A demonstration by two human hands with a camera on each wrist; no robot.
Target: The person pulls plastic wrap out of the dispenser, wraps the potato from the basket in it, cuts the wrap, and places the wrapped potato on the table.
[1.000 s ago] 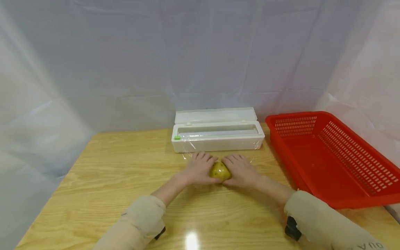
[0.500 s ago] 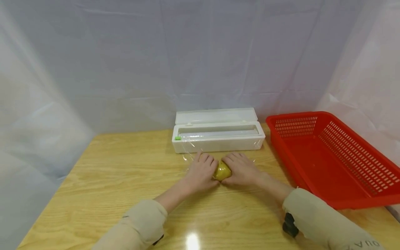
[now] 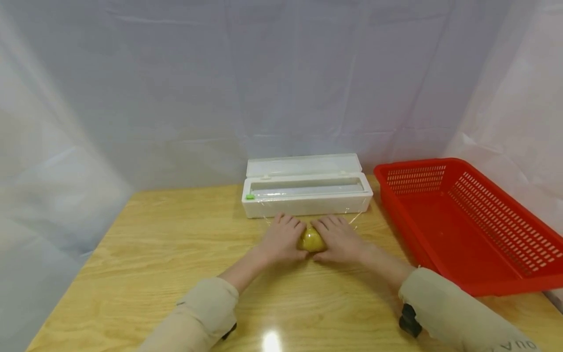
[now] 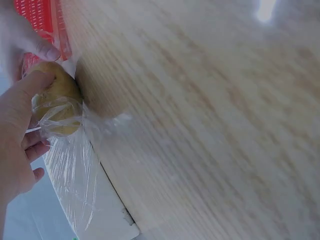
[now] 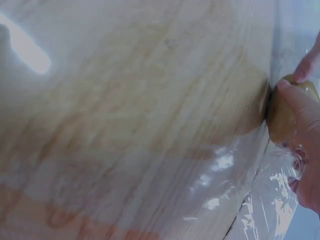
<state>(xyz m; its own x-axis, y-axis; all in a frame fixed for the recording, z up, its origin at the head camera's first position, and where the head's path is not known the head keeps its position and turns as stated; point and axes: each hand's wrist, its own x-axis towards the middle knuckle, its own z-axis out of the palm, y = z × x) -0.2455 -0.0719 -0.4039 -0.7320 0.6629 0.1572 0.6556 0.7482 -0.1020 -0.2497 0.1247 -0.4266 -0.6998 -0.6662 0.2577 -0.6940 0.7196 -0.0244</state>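
Observation:
Both hands hold a yellow-brown potato (image 3: 312,241) low over the table, in front of a white cling film box. My left hand (image 3: 282,240) grips its left side, and in the left wrist view the thumb presses on the potato (image 4: 60,90). On the other side, my right hand (image 3: 339,240) has its thumb and fingers round it. Clear cling film (image 4: 72,175) clings to part of the potato and stretches back to the box. Film (image 5: 255,210) also spreads past the right fingers in the right wrist view. The palms hide the potato's sides.
The cling film box (image 3: 308,209) stands with its lid raised at the back, a green slider (image 3: 250,196) at its left end. A red perforated basket (image 3: 422,247) occupies the table's right side. White sheeting (image 3: 184,98) hangs behind the wooden table (image 3: 176,234).
The potato has turned slightly between the hands. My left hand shifted its grip and tilted, then came back to nearly its first pose. The film by the box now lies differently.

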